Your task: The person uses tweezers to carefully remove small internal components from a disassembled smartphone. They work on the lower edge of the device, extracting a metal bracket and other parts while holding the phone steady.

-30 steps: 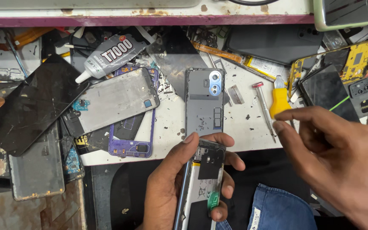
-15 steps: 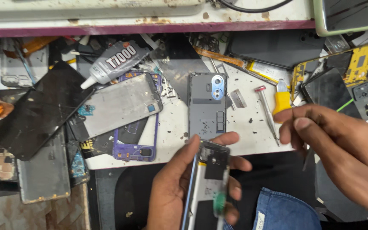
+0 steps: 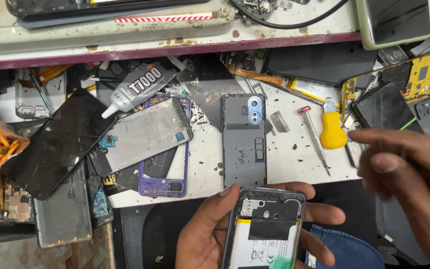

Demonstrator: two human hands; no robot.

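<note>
Cradling an opened phone (image 3: 265, 229) at 6 o'clock, the left hand (image 3: 215, 234) wraps fingers round its edges. Right hand (image 3: 409, 174), at 3 o'clock, hovers blurred and empty, fingers loosely curled. Grey back cover (image 3: 244, 142) lies on the desk (image 3: 294, 159) just above; yellow screwdriver (image 3: 332, 132) nearby.

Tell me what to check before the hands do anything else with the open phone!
1. Left hand has a firm hold on the opened phone: ok, fingers wrap both its sides.
2. Phone's inside faces up: ok, battery and black cover show.
3. Right hand is free: ok as far as seen, nothing shows in it, though it is blurred.
4. Yellow-handled screwdriver within reach: ok, it lies on the white bench top by the right hand.
5. Grey back cover out of the way: ok, flat on the bench above the phone.
6. Loose screws accounted for: cannot tell, too small.
</note>
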